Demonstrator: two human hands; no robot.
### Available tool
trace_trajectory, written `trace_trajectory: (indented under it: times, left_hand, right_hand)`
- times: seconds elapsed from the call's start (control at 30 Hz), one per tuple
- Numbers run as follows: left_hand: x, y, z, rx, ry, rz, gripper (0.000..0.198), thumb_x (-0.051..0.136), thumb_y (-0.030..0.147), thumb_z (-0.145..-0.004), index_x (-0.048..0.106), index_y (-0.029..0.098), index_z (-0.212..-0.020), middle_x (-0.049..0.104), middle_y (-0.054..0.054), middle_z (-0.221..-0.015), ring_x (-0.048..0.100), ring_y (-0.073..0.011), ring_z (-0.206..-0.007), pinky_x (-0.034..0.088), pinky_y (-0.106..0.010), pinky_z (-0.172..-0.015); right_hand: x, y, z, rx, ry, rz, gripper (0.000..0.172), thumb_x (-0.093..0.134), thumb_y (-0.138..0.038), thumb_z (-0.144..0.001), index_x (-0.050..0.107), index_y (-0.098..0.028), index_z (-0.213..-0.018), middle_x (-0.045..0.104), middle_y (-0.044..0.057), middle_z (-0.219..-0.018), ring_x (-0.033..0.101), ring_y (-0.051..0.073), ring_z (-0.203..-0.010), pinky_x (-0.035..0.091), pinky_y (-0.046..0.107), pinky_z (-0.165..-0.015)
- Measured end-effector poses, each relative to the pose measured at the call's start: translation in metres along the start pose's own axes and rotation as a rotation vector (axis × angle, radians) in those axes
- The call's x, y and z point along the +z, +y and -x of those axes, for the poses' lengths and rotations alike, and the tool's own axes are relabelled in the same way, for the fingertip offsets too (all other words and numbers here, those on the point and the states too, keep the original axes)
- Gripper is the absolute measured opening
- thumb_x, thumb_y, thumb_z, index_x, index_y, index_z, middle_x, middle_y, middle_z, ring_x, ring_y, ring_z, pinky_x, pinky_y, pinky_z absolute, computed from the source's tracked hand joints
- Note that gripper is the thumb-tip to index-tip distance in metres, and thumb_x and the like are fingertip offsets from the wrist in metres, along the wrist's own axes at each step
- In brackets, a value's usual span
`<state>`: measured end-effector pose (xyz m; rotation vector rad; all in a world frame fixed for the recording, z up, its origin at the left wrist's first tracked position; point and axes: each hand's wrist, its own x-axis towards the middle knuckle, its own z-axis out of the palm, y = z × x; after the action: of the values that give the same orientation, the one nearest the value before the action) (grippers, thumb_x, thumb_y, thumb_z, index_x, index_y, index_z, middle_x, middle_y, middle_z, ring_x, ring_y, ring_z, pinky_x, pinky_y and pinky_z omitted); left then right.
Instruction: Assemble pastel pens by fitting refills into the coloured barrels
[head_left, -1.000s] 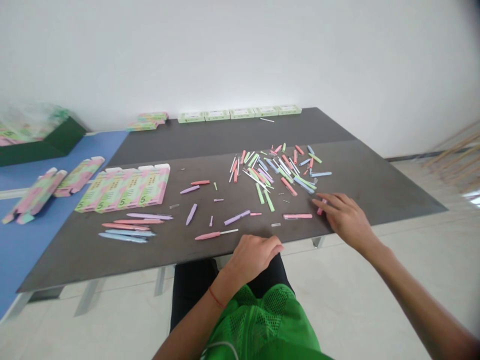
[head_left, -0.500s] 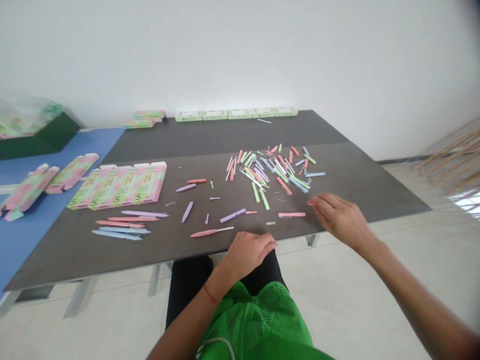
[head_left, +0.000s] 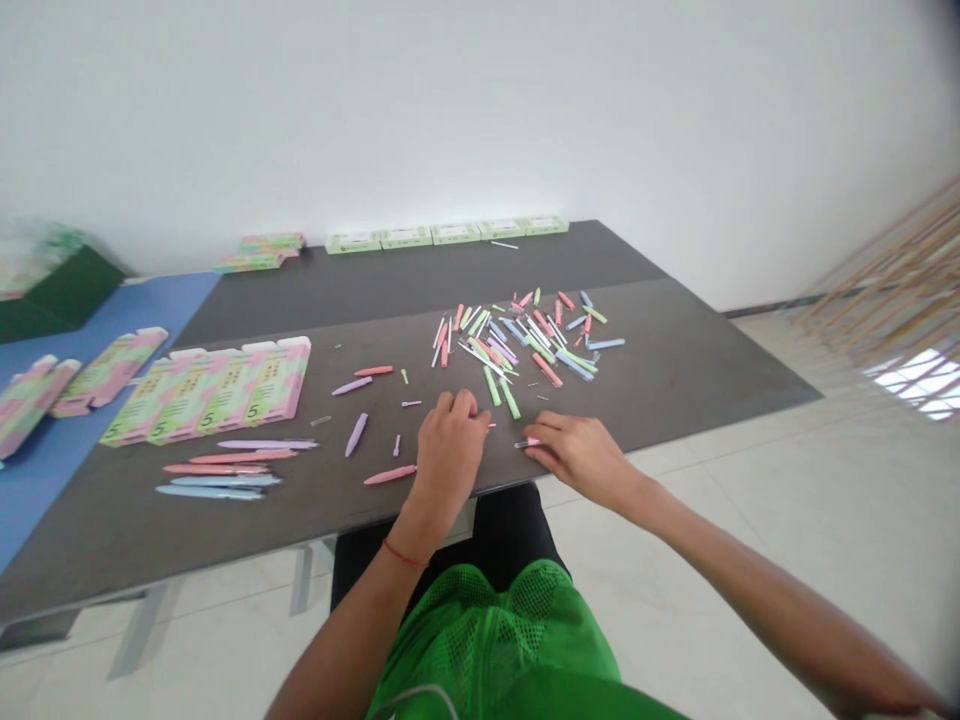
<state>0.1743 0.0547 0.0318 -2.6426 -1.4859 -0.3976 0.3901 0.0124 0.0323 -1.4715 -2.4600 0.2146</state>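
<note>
On the dark table's near edge, my left hand has its fingers curled down, pinching a small pink pen part whose end shows at the fingertips. My right hand is closed around a pink pen barrel, mostly covered by the fingers; a clear clip shows at its tip. A pink pen front lies just left of my left hand. Purple barrel and small purple plungers lie further left. Beyond both hands spreads a pile of coloured pen parts and white refills.
Assembled pens lie in a group at the left, below flat printed boxes. Several green boxes line the wall. A blue surface with a dark green bin is at the far left.
My left hand has moved up from the edge onto the table, covering the purple barrel. My right hand has come left and down onto the pink barrel. The view has shifted right.
</note>
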Motion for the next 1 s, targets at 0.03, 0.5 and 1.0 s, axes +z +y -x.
trace_trajectory:
  times: [0.03,0.5,1.0]
  left_hand:
    - [0.003,-0.001,-0.002,0.009,-0.009,0.003,0.012,0.067,0.022,-0.096,0.075,0.021,-0.086,0.063,-0.008,-0.102,0.054,-0.0272,-0.096,0.047,-0.038,-0.076]
    - [-0.026,0.008,0.029,-0.107,0.063,0.791,0.014,0.056,0.032,-0.105,0.067,0.022,-0.106,0.077,-0.001,-0.094,0.072,-0.0173,-0.086,0.053,-0.028,-0.080]
    - [-0.062,0.019,0.071,-0.303,0.222,1.103,0.003,0.072,0.020,-0.093,0.076,0.020,-0.094,0.078,0.000,-0.089,0.073,-0.0122,-0.078,0.058,-0.021,-0.077]
  right_hand:
    - [0.002,-0.003,-0.004,-0.002,-0.031,0.036,0.016,0.057,-0.026,-0.104,0.072,-0.020,-0.101,0.070,0.007,-0.096,0.067,0.021,-0.082,0.037,0.030,-0.063]
    - [-0.006,-0.015,-0.005,0.322,0.159,-1.066,0.016,0.071,-0.034,-0.094,0.067,-0.019,-0.093,0.063,0.000,-0.075,0.052,0.013,-0.062,0.038,0.026,-0.059]
    - [-0.019,-0.062,-0.008,0.413,0.159,-1.537,0.030,0.086,-0.041,-0.080,0.073,-0.016,-0.088,0.062,-0.001,-0.071,0.040,0.007,-0.056,0.025,0.024,-0.050]
